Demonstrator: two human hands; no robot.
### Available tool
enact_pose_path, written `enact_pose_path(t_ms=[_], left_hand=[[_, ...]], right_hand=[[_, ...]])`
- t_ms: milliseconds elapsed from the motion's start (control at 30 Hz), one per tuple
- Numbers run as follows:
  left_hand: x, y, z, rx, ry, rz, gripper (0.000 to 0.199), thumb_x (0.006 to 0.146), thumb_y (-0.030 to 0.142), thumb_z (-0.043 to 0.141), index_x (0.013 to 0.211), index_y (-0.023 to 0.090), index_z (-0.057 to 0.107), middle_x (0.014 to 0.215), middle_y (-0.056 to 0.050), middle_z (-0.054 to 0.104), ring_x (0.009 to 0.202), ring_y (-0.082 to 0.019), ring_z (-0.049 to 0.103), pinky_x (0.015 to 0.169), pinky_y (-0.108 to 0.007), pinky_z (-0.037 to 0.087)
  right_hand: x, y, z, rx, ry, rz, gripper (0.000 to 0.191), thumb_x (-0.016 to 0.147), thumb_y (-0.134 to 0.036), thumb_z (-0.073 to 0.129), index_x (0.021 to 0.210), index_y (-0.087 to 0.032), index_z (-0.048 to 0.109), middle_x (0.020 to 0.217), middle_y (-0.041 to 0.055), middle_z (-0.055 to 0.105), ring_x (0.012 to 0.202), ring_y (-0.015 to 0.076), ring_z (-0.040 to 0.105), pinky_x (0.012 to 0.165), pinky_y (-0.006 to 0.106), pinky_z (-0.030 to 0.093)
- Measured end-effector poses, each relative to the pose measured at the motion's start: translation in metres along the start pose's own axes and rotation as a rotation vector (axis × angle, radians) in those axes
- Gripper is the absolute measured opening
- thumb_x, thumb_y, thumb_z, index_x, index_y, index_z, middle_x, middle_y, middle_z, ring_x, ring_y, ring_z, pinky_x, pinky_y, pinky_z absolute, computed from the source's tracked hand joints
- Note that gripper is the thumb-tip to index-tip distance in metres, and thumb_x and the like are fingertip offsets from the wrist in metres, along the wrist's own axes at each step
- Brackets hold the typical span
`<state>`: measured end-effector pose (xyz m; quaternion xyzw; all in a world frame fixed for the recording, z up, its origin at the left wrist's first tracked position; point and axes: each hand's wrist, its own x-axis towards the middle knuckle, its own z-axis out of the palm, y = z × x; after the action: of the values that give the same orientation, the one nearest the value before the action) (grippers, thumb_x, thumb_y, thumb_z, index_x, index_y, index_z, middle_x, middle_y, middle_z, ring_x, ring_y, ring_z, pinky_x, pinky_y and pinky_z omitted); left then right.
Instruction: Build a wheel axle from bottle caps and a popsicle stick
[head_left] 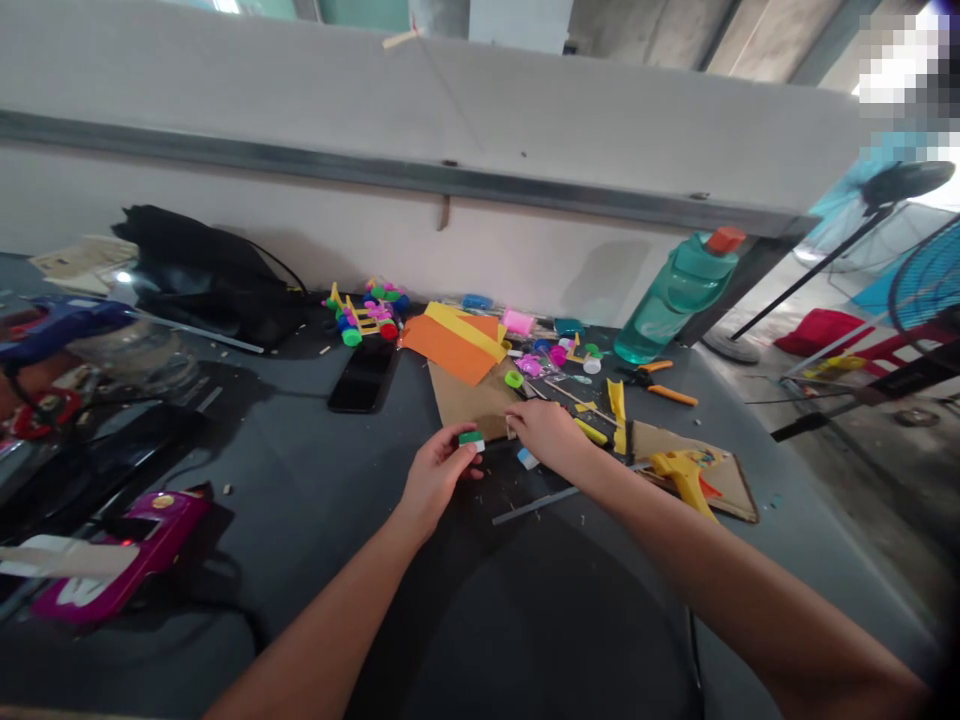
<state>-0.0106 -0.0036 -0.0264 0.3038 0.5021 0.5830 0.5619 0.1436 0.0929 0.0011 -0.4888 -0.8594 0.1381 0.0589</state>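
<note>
Bare forearms [330,610] reach in from the bottom, closest to the camera, over the dark desk [300,480]. Places below are given from the brown cardboard sheet [469,405] in the middle. Far to its left are a blue tool [71,325] and a magenta device [154,550], the device nearer the camera. The black bag [210,280] lies left of the sheet and farther back, against the wall. Just left of the sheet is the black phone [365,375], with a toy with colourful wheels [364,318] behind it. At the sheet's near edge, the left hand [437,470] holds the green-and-white block [472,441] between thumb and fingers. Orange paper [454,345] covers the sheet's back part. By its near right corner, the right hand [551,430] pinches a small pale piece [511,426] at its fingertips; the blue-and-white block [527,458] lies just beside that hand. Right of the sheet are the teal bottle [671,305], upright but looking tilted, orange-handled pliers [667,387] in front of it, and the yellow glue gun [686,475], nearer the camera.
</note>
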Motion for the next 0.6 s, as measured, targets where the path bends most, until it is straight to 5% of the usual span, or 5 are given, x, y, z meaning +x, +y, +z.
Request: enact_pose_path(t_ms=[133,400,600], left_hand=[[0.000,-0.001,0.000,0.027,-0.010,0.005,0.037,0.068,0.029,0.072,0.101,0.014,0.066,0.084,-0.005,0.062,0.071,-0.014,0.059,0.059,-0.026,0.054],[0.000,0.000,0.002,0.047,-0.009,-0.011,0.036,0.067,0.030,0.073,0.098,0.013,0.067,0.082,-0.005,0.062,0.069,-0.014,0.059,0.059,-0.026,0.054],[0.000,-0.001,0.001,0.055,-0.022,-0.008,0.034,0.067,0.029,0.072,0.098,0.014,0.068,0.083,-0.005,0.063,0.071,-0.014,0.059,0.060,-0.026,0.053]], right_hand=[[0.002,0.005,0.003,-0.039,0.051,0.024,0.024,0.089,-0.025,0.051,0.104,-0.018,0.068,0.107,0.0110,0.069,0.100,0.0229,0.063,0.082,0.028,0.045],[0.014,0.020,0.002,-0.040,0.073,0.056,0.026,0.093,-0.027,0.044,0.099,-0.022,0.068,0.095,0.0041,0.072,0.088,0.0173,0.065,0.072,0.023,0.043],[0.015,0.021,0.003,-0.070,0.106,0.026,0.022,0.089,-0.024,0.050,0.103,-0.020,0.066,0.108,0.0079,0.068,0.096,0.0194,0.062,0.076,0.025,0.041]])
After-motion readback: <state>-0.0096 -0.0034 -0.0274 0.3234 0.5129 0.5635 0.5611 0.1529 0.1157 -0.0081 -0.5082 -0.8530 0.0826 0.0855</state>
